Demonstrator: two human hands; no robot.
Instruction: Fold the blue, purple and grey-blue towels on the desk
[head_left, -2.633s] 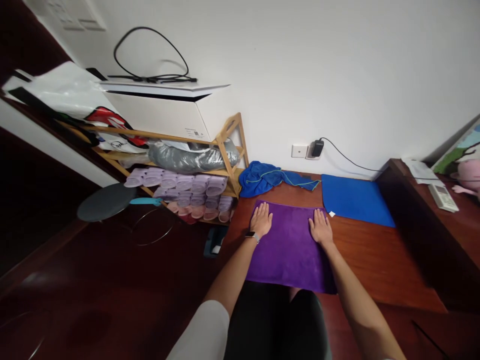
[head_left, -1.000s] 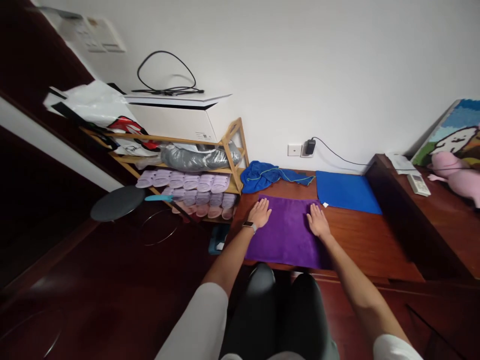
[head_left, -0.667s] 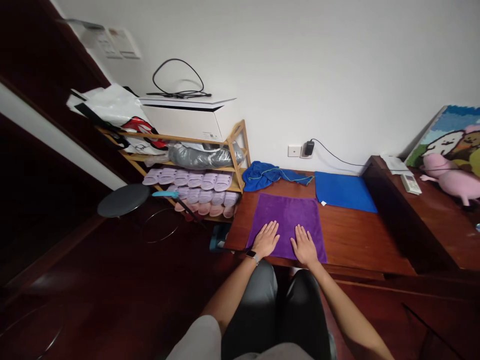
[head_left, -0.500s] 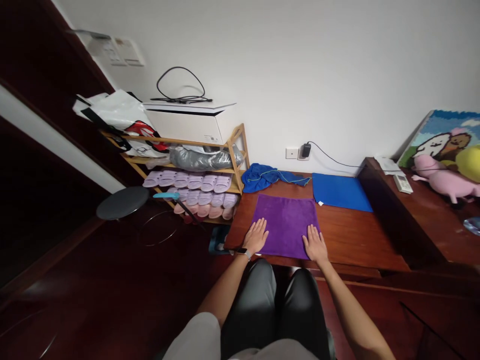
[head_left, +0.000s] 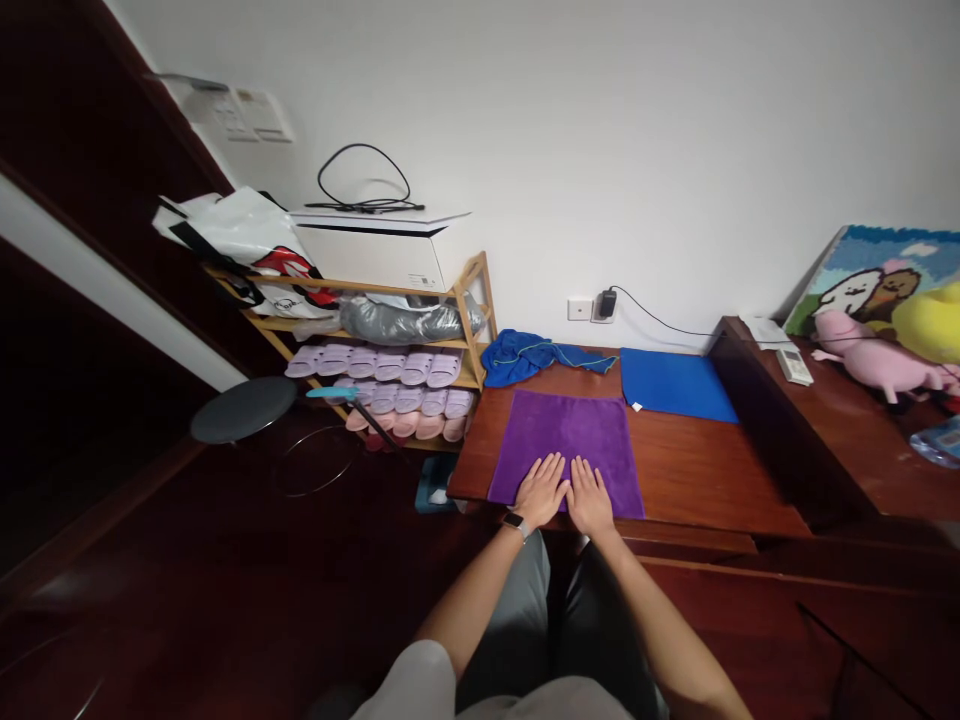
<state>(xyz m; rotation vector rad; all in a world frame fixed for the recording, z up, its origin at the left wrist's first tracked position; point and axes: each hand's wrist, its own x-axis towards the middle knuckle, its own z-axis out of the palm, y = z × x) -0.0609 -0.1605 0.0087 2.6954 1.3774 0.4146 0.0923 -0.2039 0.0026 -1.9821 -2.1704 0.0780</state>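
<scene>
A person wearing a light-coloured short-sleeved top and dark trousers sits or stands close to a low, reddish-brown wooden tabletop (head_left: 712, 470), seen from the person's own viewpoint, looking down. Directly ahead, a vivid purple, soft-looking fabric cloth (head_left: 566, 425) lies flat at the near edge of the wood, roughly square, with no clear long axis.

Both bare hands rest palm down on the near part of the cloth. The left hand (head_left: 541, 488), with a dark-faced smartwatch (head_left: 516, 522) on its wrist, and the right hand (head_left: 590, 497) sit side by side around the middle of that edge, thumbs very close together; whether they touch is hard to tell. Their grip is released: fingers straight and pointing away from the body, nothing clasped. Most of the cloth stretches beyond the fingertips, towards the wall, with a strip showing on either side. Neither hand is plainly nearer to it, since both are already on it.

Beyond the purple cloth, to the left, lies a crumpled blue cloth with a pale green edge (head_left: 517, 358). To the right, a smooth, flat, bright blue rectangular cloth (head_left: 679, 383) shows a small white tag at its near left corner. Further left stands a pale wooden rack (head_left: 472, 368) holding rows of lilac and pink slippers (head_left: 414, 368).
</scene>
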